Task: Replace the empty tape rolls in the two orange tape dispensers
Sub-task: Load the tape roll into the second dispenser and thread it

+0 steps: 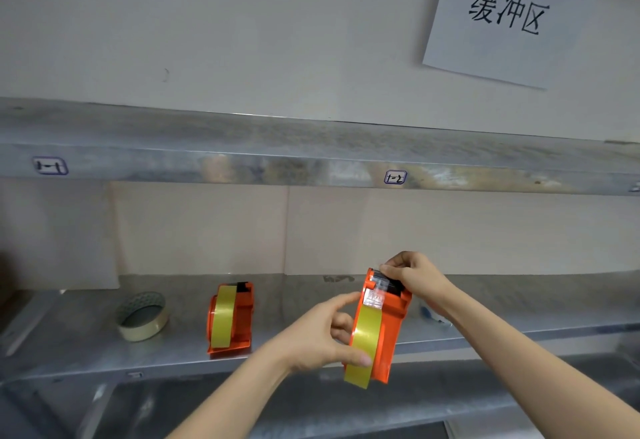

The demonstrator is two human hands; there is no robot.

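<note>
Lower right of the frame, the left hand (322,338) grips the held orange dispenser (379,328) by its body to steady it, while the right hand (414,274) pinches the tape end at its cutter, likely threading. Left of centre, the second dispenser (230,317) stands loaded on the shelf (86,345), beside a spent roll (142,315).

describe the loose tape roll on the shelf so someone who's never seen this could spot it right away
Look at the lower metal shelf, below the label reading 1-1. At its left end lies a tape roll, left of the standing orange tape dispenser. Unlike the two yellow rolls nearby, it is pale, loose and in no dispenser.
</note>
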